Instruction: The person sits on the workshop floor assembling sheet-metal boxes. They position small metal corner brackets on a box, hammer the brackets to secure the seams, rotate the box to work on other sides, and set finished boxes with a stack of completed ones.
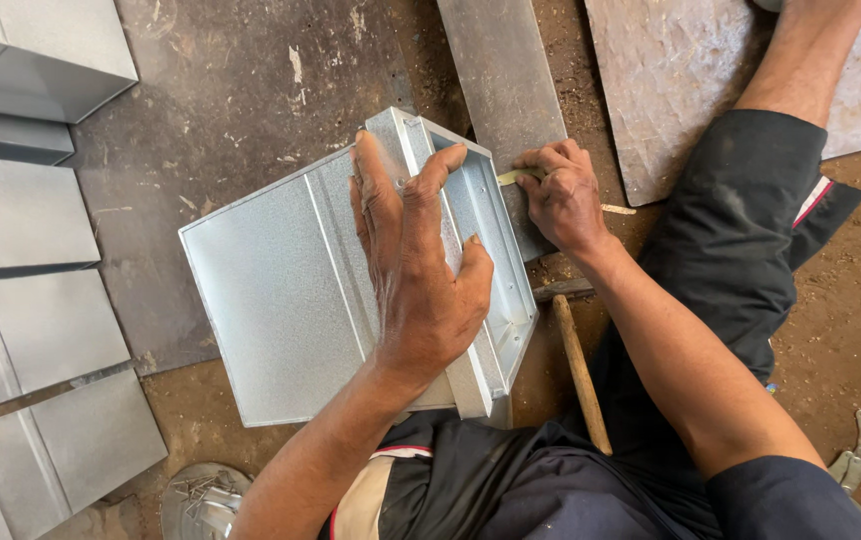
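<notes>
A: Head view: left hand (pixel 421 270) spread wide, palm down, pressing the galvanised sheet-metal box (pixel 351 290) flat against the dark steel plate (pixel 241 90) on the floor, just ahead of the knees. Right hand (pixel 563 198) closed around a small pale piece (pixel 513 177) at the box's far-right flanged edge.

B: Orientation of the box?

A: Long axis runs diagonally, lower left to upper right; the open, flanged end faces right, toward the right hand. Closed flat face lies left.

B: Risks from here?

A: Judgement only: the raw folded edges look sharp, and the left fingers curl over the rim, so a slip of the box could cut them. Box rests half off the plate, so it may rock under pressure. Wooden hammer handle (pixel 581 375) lies beside the thigh; dish of nails (pixel 201 500) sits near the left elbow, easily knocked
</notes>
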